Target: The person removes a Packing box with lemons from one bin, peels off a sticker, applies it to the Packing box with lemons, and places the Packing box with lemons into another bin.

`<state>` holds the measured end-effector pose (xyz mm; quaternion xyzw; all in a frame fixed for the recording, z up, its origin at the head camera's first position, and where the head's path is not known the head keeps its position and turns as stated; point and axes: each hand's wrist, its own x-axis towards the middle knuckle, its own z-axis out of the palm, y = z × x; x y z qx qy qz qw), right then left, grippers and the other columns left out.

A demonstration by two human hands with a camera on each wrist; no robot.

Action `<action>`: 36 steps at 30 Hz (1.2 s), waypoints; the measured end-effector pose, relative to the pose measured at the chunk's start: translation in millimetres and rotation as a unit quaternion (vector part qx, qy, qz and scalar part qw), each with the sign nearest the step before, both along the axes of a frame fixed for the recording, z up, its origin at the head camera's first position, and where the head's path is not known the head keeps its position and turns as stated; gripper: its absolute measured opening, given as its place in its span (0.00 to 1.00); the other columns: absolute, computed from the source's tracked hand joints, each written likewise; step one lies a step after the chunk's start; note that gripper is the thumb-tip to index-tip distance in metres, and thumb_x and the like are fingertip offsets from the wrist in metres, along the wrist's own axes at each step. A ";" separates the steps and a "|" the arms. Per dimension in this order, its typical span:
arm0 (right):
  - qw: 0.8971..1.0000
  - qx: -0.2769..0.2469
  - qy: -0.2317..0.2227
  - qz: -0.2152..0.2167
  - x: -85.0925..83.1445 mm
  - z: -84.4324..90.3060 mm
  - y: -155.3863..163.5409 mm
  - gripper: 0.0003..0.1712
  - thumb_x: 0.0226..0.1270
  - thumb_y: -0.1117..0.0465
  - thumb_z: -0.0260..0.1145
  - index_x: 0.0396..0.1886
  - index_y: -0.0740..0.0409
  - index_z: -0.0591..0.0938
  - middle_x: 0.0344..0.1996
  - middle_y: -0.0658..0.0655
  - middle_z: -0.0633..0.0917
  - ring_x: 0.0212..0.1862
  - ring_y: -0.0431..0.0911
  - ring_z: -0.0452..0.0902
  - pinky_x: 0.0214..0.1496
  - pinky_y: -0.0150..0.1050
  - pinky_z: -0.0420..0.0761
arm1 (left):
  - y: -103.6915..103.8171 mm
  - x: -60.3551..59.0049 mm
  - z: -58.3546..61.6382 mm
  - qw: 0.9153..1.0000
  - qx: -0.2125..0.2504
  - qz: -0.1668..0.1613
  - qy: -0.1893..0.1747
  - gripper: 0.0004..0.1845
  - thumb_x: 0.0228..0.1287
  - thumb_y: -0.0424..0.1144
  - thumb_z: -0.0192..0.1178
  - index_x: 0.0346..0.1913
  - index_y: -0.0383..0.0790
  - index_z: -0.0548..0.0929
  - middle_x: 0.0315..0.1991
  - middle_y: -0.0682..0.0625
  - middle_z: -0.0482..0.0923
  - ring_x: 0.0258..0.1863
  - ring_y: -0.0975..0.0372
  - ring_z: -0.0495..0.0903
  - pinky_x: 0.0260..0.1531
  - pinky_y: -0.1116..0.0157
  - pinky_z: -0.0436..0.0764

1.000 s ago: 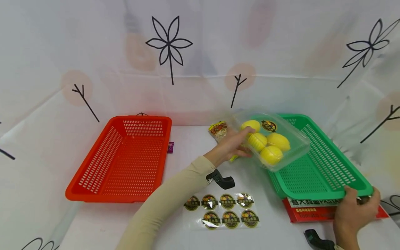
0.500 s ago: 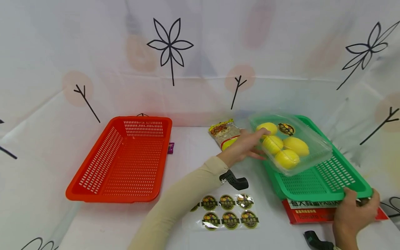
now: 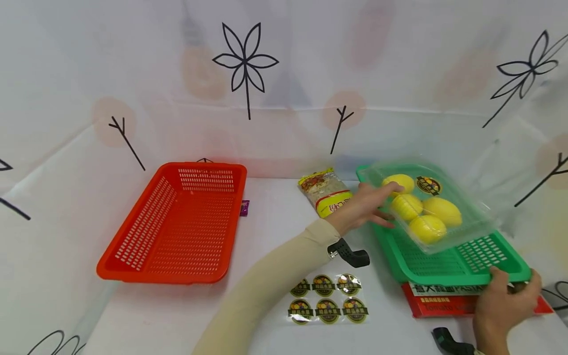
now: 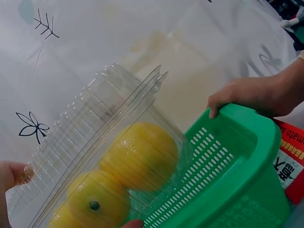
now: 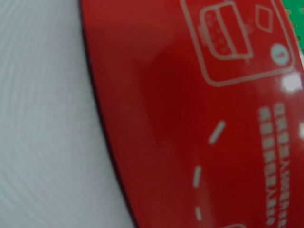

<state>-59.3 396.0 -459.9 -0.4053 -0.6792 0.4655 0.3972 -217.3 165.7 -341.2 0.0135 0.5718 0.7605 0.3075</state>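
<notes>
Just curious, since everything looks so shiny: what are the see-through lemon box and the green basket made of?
Lemon box: thin clear plastic, glossy, with ribbed walls and glare, apparently. Green basket: stiffer opaque plastic, smooth, its moulded slots suggest it.

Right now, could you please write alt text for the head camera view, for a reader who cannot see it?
A person's left hand holds a clear plastic clamshell box of yellow lemons over a green perforated plastic basket, whose near corner the right hand grips. On the white table lie a red perforated basket, a sheet of round stickers, a snack packet and a red pasta box.
</notes>
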 end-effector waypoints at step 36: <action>0.999 -0.020 0.034 0.001 1.0 -1.6 7.0 0.26 0.74 0.60 0.60 0.69 0.40 0.75 0.52 0.40 0.77 0.46 0.32 0.69 0.50 0.27 0.66 | 42.7 8.4 -15.6 0.983 -0.157 -0.023 0.095 0.34 0.73 0.53 0.64 0.73 0.39 0.72 0.68 0.48 0.74 0.06 0.58 0.67 0.26 0.58 0.88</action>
